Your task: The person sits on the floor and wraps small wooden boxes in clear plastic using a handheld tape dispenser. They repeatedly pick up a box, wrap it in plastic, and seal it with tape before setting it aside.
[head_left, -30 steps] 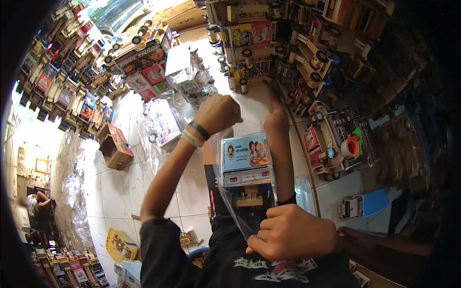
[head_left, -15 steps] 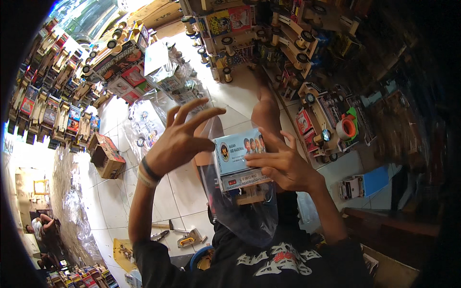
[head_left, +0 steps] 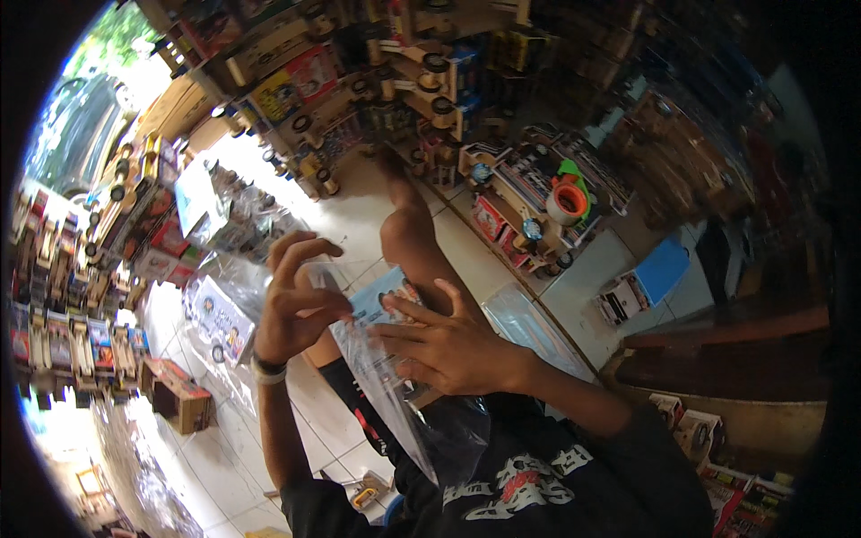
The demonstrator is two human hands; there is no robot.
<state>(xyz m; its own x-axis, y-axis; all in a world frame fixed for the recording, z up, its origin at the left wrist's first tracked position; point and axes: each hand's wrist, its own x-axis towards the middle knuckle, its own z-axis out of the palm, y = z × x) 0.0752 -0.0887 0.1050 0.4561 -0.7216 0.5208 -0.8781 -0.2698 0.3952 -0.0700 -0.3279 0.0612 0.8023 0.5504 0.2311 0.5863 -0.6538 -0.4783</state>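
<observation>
A wooden toy truck with a light-blue printed panel (head_left: 369,294) sits inside a clear plastic bag (head_left: 387,387), above my lap. My right hand (head_left: 453,345) lies across the truck with its fingers spread over the bag, gripping it from the right. On the other side, my left hand (head_left: 300,309) has its thumb and fingertips closed at the bag's upper left edge. The loose end of the bag hangs down toward my black shirt. Most of the truck's lower part is hidden behind my right hand and the plastic.
Stacked toy trucks (head_left: 81,336) line the left side. A bagged white truck (head_left: 217,318) and a cardboard box (head_left: 182,401) stand on the tiles. A green tape dispenser (head_left: 569,199) rests on trucks at the right, near a blue-topped truck (head_left: 659,269). Clear bags (head_left: 529,327) lie beside my leg.
My view has swung to the right. The bagged truck has tilted, and my right hand now covers more of it. My left fingers, spread before, have closed on the bag's edge.
</observation>
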